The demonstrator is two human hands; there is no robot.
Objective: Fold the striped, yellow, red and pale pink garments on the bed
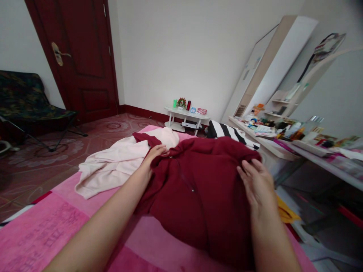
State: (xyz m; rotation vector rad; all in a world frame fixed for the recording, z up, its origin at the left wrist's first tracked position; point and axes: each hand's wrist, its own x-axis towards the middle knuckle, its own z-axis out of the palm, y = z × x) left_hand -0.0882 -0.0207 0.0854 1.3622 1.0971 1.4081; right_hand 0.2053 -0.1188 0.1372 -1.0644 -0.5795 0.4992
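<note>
So the person had both hands on a dark red jacket [198,189] spread over the pink blanket [42,226], roughly in the middle and running toward the far edge. It had a zip down the front, w/ the pull showing as a tiny bright dot.

The left hand [155,153] was at the jacket's far left corner, fingers curled tight and pinching a fold of the red fabric right by the collar area. The right hand [256,183] was on the far right shoulder of it, palm down, fingers mostly straight and loosely open, tips at a bunched ridge of cloth. Couldn't tell if those tips actually had any fabric pinched.

Just left of the jacket and touching it lay a pale pink garment [113,166], crumpled, hanging off the blanket's left edge. Behind the jacket, at the far edge, sat a black & white striped thing [227,131] (pillow or clothing, hard to say).

Off the bed: a small white table [185,113] against the far wall w/ bits on it, a dark red door [82,56] top left, a folding chair [25,102] beside it, and a cluttered desk [283,145] on the right.
</note>
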